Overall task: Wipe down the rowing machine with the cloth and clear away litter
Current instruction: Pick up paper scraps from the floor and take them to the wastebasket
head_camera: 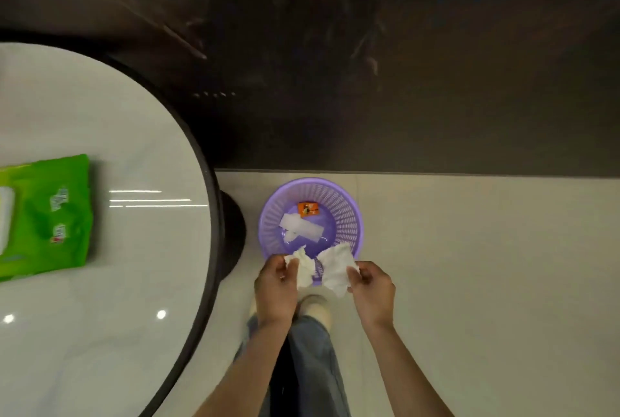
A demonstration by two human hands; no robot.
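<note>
Left hand (275, 285) and right hand (372, 289) pinch a crumpled white cloth (335, 265) above the purple basket (356, 215) already holding litter (308, 209), apparently the final disposal step.

At nine o'clock I see a round glossy white tabletop with a dark rim (134, 134); a green soft plastic wipes packet (50, 212) lies flat on it at the far left. Its dark pedestal base (233, 232) stands on pale floor tiles (486, 265). A dark veined wall panel (436, 97) fills twelve o'clock.
</note>
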